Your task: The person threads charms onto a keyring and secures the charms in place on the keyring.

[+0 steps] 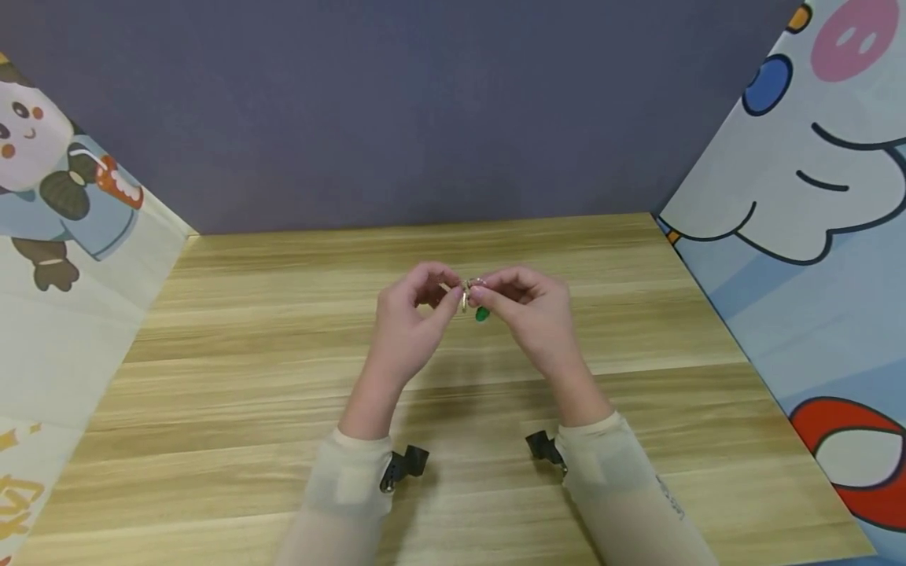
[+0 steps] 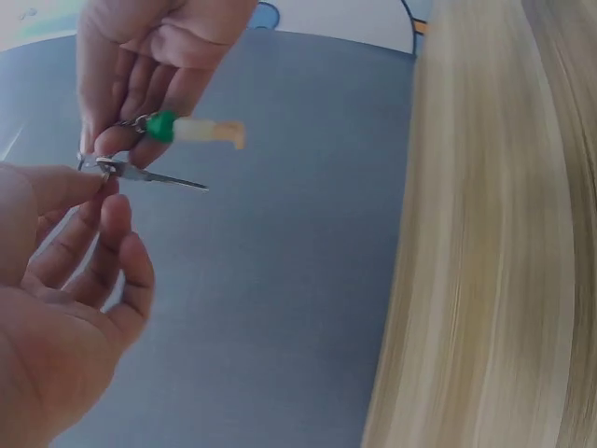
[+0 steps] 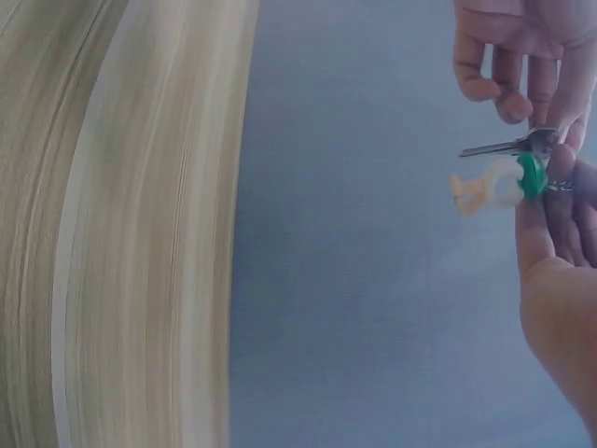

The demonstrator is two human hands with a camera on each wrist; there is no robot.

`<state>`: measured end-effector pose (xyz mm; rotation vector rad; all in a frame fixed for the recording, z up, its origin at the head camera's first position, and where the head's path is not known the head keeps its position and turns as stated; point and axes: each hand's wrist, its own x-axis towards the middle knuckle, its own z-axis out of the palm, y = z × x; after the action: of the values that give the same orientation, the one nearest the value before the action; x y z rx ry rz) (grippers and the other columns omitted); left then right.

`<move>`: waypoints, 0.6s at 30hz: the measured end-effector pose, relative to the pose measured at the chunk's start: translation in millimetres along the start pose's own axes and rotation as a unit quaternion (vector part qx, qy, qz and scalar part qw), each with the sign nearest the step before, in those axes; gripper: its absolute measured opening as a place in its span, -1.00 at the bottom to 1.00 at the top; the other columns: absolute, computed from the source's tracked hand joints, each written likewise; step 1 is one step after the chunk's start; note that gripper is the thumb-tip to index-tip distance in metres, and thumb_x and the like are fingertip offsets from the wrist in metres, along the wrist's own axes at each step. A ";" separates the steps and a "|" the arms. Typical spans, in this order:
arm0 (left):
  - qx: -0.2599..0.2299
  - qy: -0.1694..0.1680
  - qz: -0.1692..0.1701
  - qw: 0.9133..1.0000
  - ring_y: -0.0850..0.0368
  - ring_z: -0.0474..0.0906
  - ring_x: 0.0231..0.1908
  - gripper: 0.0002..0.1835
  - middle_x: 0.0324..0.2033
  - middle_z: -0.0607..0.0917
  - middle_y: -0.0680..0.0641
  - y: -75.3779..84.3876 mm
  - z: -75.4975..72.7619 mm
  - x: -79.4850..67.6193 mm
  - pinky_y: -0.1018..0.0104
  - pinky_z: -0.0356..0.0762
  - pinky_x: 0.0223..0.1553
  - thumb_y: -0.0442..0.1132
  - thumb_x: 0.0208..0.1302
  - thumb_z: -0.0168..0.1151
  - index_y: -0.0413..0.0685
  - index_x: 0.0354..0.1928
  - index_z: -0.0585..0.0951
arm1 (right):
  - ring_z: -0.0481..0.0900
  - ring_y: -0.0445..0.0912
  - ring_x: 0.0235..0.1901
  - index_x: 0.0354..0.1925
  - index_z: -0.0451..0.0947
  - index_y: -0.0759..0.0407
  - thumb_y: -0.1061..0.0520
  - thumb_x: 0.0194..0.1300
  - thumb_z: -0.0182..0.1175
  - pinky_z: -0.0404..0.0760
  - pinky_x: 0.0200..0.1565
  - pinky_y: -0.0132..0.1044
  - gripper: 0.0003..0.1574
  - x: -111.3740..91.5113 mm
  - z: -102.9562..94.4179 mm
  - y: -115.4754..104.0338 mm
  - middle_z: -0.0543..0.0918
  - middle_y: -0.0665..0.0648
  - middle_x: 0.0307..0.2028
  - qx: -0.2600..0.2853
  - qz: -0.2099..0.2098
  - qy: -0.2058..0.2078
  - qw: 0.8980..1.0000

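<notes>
Above the table, both hands meet over a small keychain. My left hand (image 1: pixel 408 326) pinches a metal key (image 2: pixel 173 180) near its head, where it meets the ring; the blade sticks out past the fingertips. My right hand (image 1: pixel 543 318) pinches the keychain's metal ring and short chain. From that chain hangs a little figure charm (image 3: pixel 505 184), green at the top, then white and pale orange. In the head view only its green part (image 1: pixel 482 314) shows below the right fingers. Fingertips hide most of the ring, so I cannot tell whether the key is threaded on it.
A wood-grain table (image 1: pixel 248 377) lies under the hands. Behind it stands a dark grey-blue panel (image 1: pixel 425 118). Cartoon-printed panels (image 1: pixel 64 330) flank the left and right sides. Black camera mounts (image 1: pixel 405 466) sit on both sleeved wrists.
</notes>
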<state>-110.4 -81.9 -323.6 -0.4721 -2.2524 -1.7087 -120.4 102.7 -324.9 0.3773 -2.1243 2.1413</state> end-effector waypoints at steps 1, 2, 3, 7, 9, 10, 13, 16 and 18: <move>-0.005 0.004 0.011 1.000 0.05 0.71 -0.28 -0.91 -0.21 0.81 -0.13 -0.4 0.8 0.0 0.34 0.66 -0.16 -0.37 0.46 0.33 -0.19 -0.08 0.72 | 0.83 -0.03 -0.28 -0.23 0.73 0.28 0.23 0.34 0.48 0.84 -0.17 -0.21 -0.88 0.1 0.2 0.1 0.84 -0.04 -0.26 0.000 0.000 0.002 1.000; -0.011 0.006 0.018 1.000 0.04 0.72 -0.27 -0.92 -0.21 0.81 -0.15 -0.6 1.2 0.0 0.36 0.68 -0.15 -0.38 0.46 0.33 -0.21 -0.08 0.72 | 0.83 -0.04 -0.29 -0.23 0.73 0.28 0.23 0.34 0.48 0.84 -0.17 -0.21 -0.87 0.2 0.5 0.5 0.84 -0.03 -0.27 0.000 0.001 0.004 1.000; -0.022 0.006 0.019 1.000 0.03 0.73 -0.26 -0.92 -0.22 0.81 -0.17 -0.3 1.3 -0.2 0.37 0.70 -0.14 -0.39 0.45 0.33 -0.24 -0.09 0.73 | 0.83 -0.06 -0.30 -0.23 0.73 0.30 0.24 0.34 0.48 0.84 -0.18 -0.21 -0.87 0.1 0.8 0.6 0.84 -0.04 -0.27 -0.002 0.000 0.005 1.000; -0.058 -0.013 -0.001 0.998 0.01 0.72 -0.22 -0.91 -0.19 0.78 -0.22 -0.7 -0.1 -1.0 0.38 0.74 -0.12 -0.37 0.49 0.31 -0.28 -0.09 0.70 | 0.81 -0.12 -0.33 -0.21 0.71 0.36 0.26 0.33 0.48 0.83 -0.23 -0.23 -0.83 -1.1 1.7 1.2 0.84 0.02 -0.27 -0.013 -0.014 0.008 1.000; -0.036 -0.028 0.006 0.999 0.06 0.69 -0.24 -0.91 -0.20 0.77 -0.20 -1.7 -1.6 -1.6 0.38 0.73 -0.16 -0.36 0.51 0.29 -0.26 -0.09 0.69 | 0.80 -0.13 -0.35 -0.22 0.71 0.37 0.26 0.32 0.49 0.83 -0.25 -0.23 -0.82 -2.0 2.3 1.6 0.84 0.07 -0.27 -0.021 -0.021 0.010 1.000; -0.013 -0.035 0.021 0.999 0.08 0.68 -0.24 -0.92 -0.21 0.76 -0.19 -2.3 -2.3 -1.8 0.37 0.72 -0.17 -0.35 0.52 0.28 -0.24 -0.10 0.68 | 0.80 -0.13 -0.36 -0.22 0.71 0.37 0.26 0.31 0.49 0.83 -0.25 -0.24 -0.82 -2.5 2.7 1.9 0.84 0.09 -0.26 -0.025 -0.024 0.012 0.999; 0.070 -0.042 0.097 0.992 0.12 0.63 -0.31 -0.93 -0.28 0.74 -0.14 -4.0 -4.0 -1.5 0.31 0.69 -0.24 -0.38 0.51 0.24 -0.23 -0.14 0.67 | 0.79 -0.15 -0.37 -0.25 0.72 0.36 0.26 0.31 0.50 0.82 -0.26 -0.25 -0.84 -4.1 4.0 2.1 0.83 0.18 -0.25 -0.040 -0.035 0.015 0.998; 0.153 -0.039 0.183 0.970 0.09 0.61 -0.36 -0.92 -0.33 0.72 -0.13 -5.3 -5.8 -0.1 0.26 0.69 -0.30 -0.41 0.49 0.21 -0.24 -0.18 0.67 | 0.77 -0.18 -0.39 -0.29 0.73 0.35 0.30 0.30 0.49 0.80 -0.31 -0.30 -0.88 -5.3 5.4 2.5 0.82 0.26 -0.25 -0.060 -0.058 0.016 0.996; 0.194 -0.044 0.224 0.954 0.07 0.61 -0.37 -0.91 -0.34 0.70 -0.14 -5.6 -7.5 0.8 0.25 0.70 -0.32 -0.43 0.49 0.18 -0.26 -0.19 0.65 | 0.75 -0.21 -0.41 -0.32 0.72 0.36 0.34 0.28 0.48 0.77 -0.33 -0.35 -0.90 -5.9 6.4 2.6 0.82 0.30 -0.26 -0.074 -0.078 0.016 0.994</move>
<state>-113.3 -90.5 -326.2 -0.8903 -2.2393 -1.0137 -114.7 96.9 -328.9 0.4731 -2.1406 1.8805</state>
